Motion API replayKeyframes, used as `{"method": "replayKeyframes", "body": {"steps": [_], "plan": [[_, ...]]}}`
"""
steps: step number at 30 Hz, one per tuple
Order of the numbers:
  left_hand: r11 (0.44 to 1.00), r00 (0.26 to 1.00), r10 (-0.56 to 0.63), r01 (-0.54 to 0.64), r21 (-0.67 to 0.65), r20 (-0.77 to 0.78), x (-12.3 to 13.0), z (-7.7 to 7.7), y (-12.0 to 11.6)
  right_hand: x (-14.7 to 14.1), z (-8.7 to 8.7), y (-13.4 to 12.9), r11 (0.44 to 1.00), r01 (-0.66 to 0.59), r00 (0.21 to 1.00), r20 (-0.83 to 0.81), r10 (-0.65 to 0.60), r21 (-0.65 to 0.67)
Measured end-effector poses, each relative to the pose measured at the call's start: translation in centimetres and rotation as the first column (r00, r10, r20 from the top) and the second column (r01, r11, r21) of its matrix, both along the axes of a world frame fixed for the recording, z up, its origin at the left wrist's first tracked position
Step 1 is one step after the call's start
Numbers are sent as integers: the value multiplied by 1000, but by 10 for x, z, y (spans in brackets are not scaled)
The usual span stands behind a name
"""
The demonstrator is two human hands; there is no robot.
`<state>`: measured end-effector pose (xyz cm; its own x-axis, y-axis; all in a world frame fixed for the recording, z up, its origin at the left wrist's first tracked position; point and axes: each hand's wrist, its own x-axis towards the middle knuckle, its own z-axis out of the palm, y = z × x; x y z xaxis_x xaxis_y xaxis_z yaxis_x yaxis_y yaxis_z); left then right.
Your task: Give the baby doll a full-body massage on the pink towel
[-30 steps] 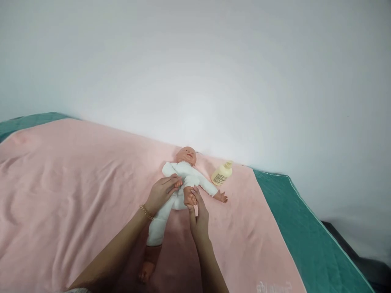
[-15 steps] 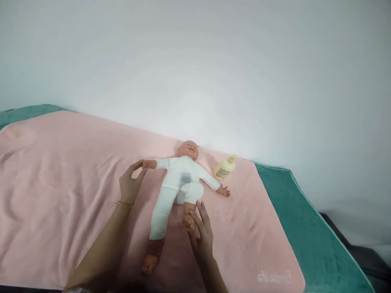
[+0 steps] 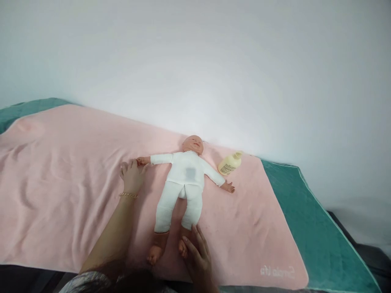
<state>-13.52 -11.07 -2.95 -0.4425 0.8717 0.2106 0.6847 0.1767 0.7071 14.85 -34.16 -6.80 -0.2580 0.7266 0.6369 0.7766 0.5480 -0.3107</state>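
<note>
A baby doll (image 3: 186,173) in a white outfit lies on its back on a pink blanket (image 3: 244,228), arms spread and both legs stretched toward me. My left hand (image 3: 133,176), with a gold bracelet at the wrist, rests at the doll's hand on the left side, its fingers spread against that small hand. At the doll's foot on the right side is my right hand (image 3: 198,253), fingers extended along the ankle and foot; its thumb is hidden. A pale yellow bottle (image 3: 229,164) leans beside the doll's other arm.
A green cover (image 3: 311,215) shows under the blanket at the right and at the far left. Behind rises a plain pale wall (image 3: 195,69). Something dark (image 3: 369,256) stands at the lower right edge.
The doll's leg on the right was bent up and is now straight and lowered, my right hand moving down with it. My left hand has flattened beside the doll's hand. The view has shifted slightly.
</note>
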Motion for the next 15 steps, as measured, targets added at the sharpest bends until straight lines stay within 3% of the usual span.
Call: {"method": "replayKeyframes", "body": {"steps": [5, 8, 11, 13, 15], "plan": [[974, 990, -32, 0, 225, 139, 17, 16, -7, 2, 19, 16, 999, -48, 998, -36, 47, -21], [886, 989, -118, 66, 459, 86, 41, 28, -15, 5, 38, 42, 998, -58, 994, -90, 58, 6], [727, 933, -338, 341, 596, -123, 67, 35, -24, 6, 56, 77, 994, -108, 986, -134, 104, -26], [620, 818, -503, 567, 542, -280, 82, 35, -27, 6, 64, 99, 990, -135, 971, -202, 124, -42], [550, 711, -606, 699, 456, -358, 91, 32, -28, 5, 68, 117, 989, -132, 951, -289, 108, -64]]}}
